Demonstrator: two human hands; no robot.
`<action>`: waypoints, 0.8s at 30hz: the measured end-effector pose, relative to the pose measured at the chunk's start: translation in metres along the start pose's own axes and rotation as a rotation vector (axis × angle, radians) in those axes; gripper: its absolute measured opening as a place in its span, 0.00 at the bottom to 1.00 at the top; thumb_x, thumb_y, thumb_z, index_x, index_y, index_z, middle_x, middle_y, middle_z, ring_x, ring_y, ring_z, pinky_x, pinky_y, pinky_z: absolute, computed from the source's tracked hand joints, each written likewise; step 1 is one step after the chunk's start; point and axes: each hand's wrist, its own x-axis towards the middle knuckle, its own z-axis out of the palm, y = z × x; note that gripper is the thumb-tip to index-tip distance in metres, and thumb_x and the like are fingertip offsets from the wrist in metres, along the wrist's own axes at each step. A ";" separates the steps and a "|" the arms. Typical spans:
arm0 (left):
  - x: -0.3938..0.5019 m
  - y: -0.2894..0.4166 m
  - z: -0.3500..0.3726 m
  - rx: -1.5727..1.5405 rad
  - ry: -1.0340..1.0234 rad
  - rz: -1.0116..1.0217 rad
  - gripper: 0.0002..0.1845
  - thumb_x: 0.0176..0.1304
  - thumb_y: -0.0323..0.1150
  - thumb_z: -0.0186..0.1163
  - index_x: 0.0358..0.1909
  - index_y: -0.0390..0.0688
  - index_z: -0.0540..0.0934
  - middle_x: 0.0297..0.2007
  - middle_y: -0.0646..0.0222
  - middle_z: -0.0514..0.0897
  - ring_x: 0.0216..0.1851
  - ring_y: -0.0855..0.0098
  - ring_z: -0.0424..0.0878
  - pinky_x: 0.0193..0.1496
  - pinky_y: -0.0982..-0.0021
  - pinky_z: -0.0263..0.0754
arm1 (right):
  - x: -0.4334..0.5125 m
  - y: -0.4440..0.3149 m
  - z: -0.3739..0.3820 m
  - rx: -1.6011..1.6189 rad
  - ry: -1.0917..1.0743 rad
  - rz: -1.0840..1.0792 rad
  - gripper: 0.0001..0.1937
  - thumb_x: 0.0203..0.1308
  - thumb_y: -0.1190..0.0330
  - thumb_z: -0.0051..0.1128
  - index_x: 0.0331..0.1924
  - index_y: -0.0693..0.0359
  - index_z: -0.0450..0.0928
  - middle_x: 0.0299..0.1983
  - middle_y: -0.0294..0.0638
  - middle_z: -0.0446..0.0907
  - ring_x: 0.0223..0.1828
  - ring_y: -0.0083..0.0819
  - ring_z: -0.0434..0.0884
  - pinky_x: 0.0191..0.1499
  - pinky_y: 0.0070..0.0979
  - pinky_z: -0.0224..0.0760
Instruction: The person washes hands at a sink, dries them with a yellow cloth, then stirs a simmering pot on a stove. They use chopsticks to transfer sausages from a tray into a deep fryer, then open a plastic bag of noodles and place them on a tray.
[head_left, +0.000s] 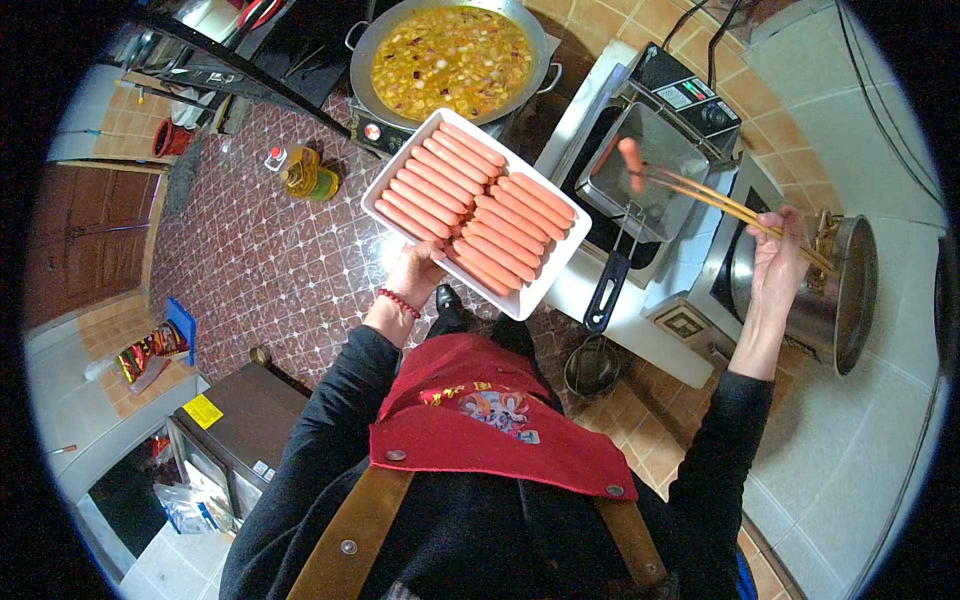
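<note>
My left hand (411, 271) grips the near left edge of a white rectangular tray (523, 306). Two rows of pink sausages (439, 180) lie packed in that tray. In my right hand (780, 244) is a pair of long wooden chopsticks (720, 201), with a single sausage (631, 163) at their tips. That sausage is over an electric deep fryer (686, 94), whose wire basket (694, 154) sits inside it. The basket's black handle (606, 292) points towards me. Blur hides whether the sausage touches the liquid.
A wide two-handled pan (360, 79) of yellow chunky soup (450, 64) stands beyond the tray. Right of the fryer is a large steel pot (806, 300). Oil bottles (311, 180) stand on the tiled floor at left. Below the counter hangs or rests a dark strainer (592, 367).
</note>
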 end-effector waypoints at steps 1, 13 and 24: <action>0.000 0.000 0.003 0.004 -0.009 0.014 0.17 0.43 0.21 0.54 0.39 0.34 0.75 0.38 0.65 0.78 0.40 0.68 0.76 0.50 0.69 0.73 | -0.004 -0.003 0.010 0.018 -0.055 -0.001 0.15 0.65 0.61 0.54 0.45 0.65 0.73 0.29 0.45 0.82 0.28 0.29 0.77 0.33 0.23 0.71; -0.008 -0.002 0.000 0.011 -0.089 0.069 0.21 0.44 0.22 0.55 0.46 0.33 0.75 0.43 0.64 0.80 0.41 0.69 0.77 0.50 0.71 0.73 | -0.046 0.020 0.142 -0.227 -0.426 0.250 0.13 0.70 0.62 0.46 0.41 0.65 0.73 0.30 0.45 0.83 0.26 0.23 0.79 0.30 0.17 0.72; -0.020 0.002 0.001 -0.033 0.030 0.025 0.20 0.42 0.20 0.58 0.43 0.35 0.75 0.37 0.69 0.78 0.40 0.69 0.76 0.49 0.67 0.73 | 0.035 0.062 0.037 -0.414 -0.035 0.251 0.14 0.67 0.62 0.53 0.40 0.67 0.80 0.34 0.40 0.84 0.28 0.20 0.80 0.31 0.17 0.74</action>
